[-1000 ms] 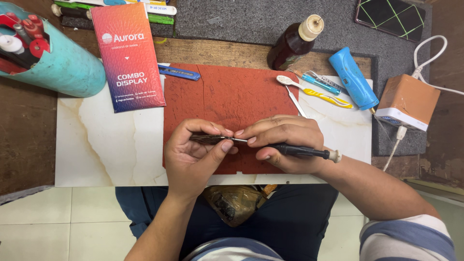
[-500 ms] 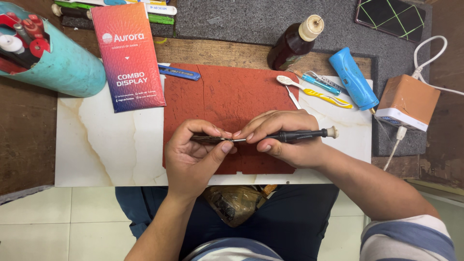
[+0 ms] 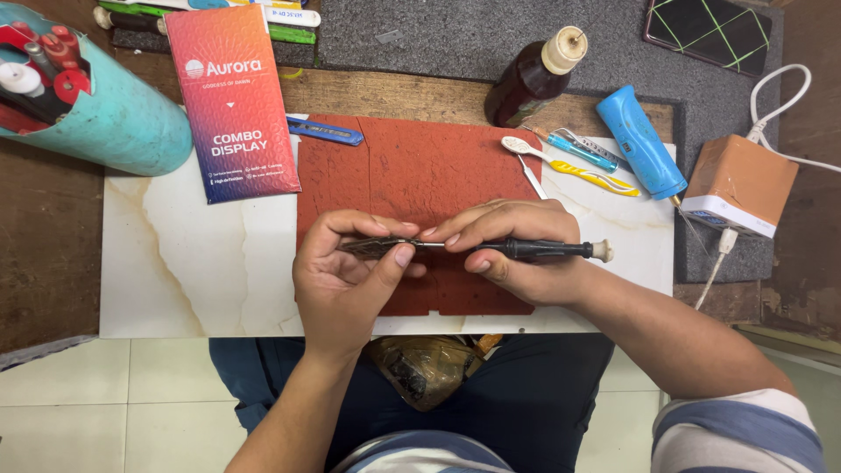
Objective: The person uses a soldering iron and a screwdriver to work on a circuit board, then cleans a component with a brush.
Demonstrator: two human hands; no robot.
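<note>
The left hand [image 3: 346, 276] pinches a small dark part [image 3: 378, 247] over the red mat [image 3: 420, 166]. The right hand [image 3: 512, 250] is closed round a black-handled screwdriver [image 3: 543, 250], which lies left-right, its tip meeting the part from the right.

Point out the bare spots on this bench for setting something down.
Free: white marble slab between the red rubber mat and the teal cylinder, below the gradient box. Crowded: the slab's right end, around the yellow tweezers and blue tool.
</note>
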